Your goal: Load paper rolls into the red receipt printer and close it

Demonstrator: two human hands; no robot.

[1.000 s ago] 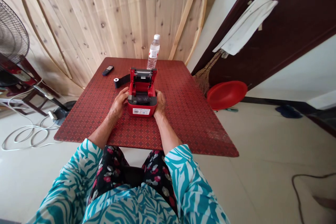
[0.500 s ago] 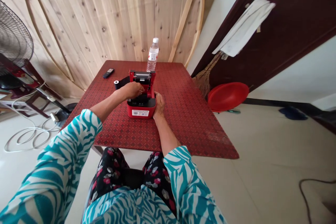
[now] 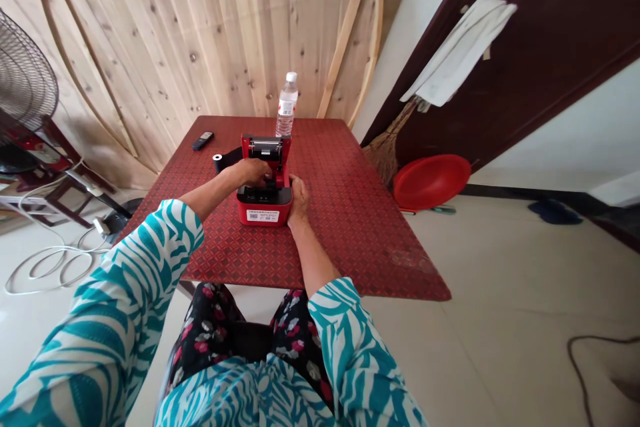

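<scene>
A small red and black printer (image 3: 263, 214), which looks like a label printer, stands on the table with its lid (image 3: 265, 147) raised. My left hand (image 3: 254, 172) reaches over its left side into the open compartment. Its fingers are bent downward, and whatever they pinch is hidden. My right hand (image 3: 299, 201) is wrapped round the printer's right side, steadying it. Left of the printer lies a black roll with a white core (image 3: 218, 159), and a dark strip (image 3: 231, 157) runs from it toward the printer, partly behind my left hand.
The red patterned table (image 3: 345, 227) also carries a water bottle (image 3: 287, 107) behind the printer and a dark handset (image 3: 203, 141) at the back left. A fan (image 3: 25, 73) stands left. Right of the table are a broom (image 3: 387, 147) and a red basin (image 3: 433, 181).
My left hand has shifted slightly rightward and deeper into the open compartment. My right hand keeps its hold on the printer's side. The whole view has drifted slightly.
</scene>
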